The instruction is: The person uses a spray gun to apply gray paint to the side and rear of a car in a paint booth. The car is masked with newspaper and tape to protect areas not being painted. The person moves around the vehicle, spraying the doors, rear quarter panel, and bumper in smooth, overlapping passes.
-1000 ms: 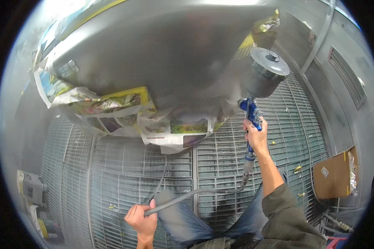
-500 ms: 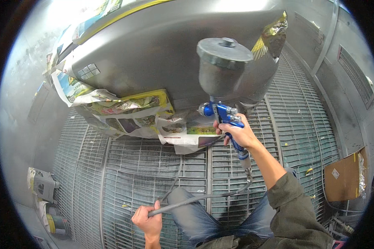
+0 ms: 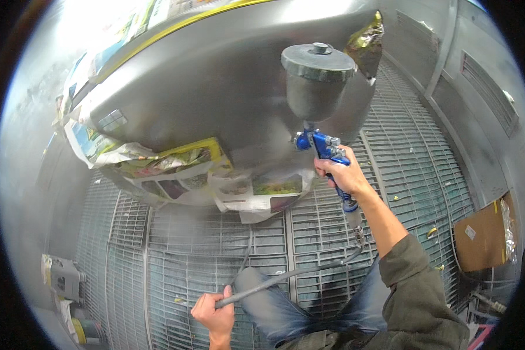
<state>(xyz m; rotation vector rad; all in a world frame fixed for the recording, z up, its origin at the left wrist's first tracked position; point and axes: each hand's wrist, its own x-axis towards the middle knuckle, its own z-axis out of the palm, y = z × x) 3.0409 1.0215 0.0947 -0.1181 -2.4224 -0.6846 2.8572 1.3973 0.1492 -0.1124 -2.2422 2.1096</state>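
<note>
My right hand [image 3: 345,174] is closed round the handle of a blue spray gun [image 3: 321,144]. A grey metal paint cup [image 3: 315,87] with a lid sits upright on top of the gun. The nozzle points left, close to a grey car body panel [image 3: 210,81]. From the bottom of the grip a grey air hose [image 3: 291,276] sags across to my left hand [image 3: 214,310], which is wrapped round it. Masking newspaper [image 3: 256,189] with yellow tape borders the lower edge of the panel, and crumpled foil-like masking [image 3: 366,45] covers its right corner.
Metal floor grating [image 3: 175,245] lies beneath me. At the right wall stands a cardboard box [image 3: 481,239]. Along the left wall are a grey container [image 3: 64,277] and a bucket with a yellow band [image 3: 86,331]. A louvred vent [image 3: 489,90] is set in the right wall.
The spray gun and my right hand have shifted slightly right and up across the panel. The view has moved a little too. My left hand still grips the hose.
</note>
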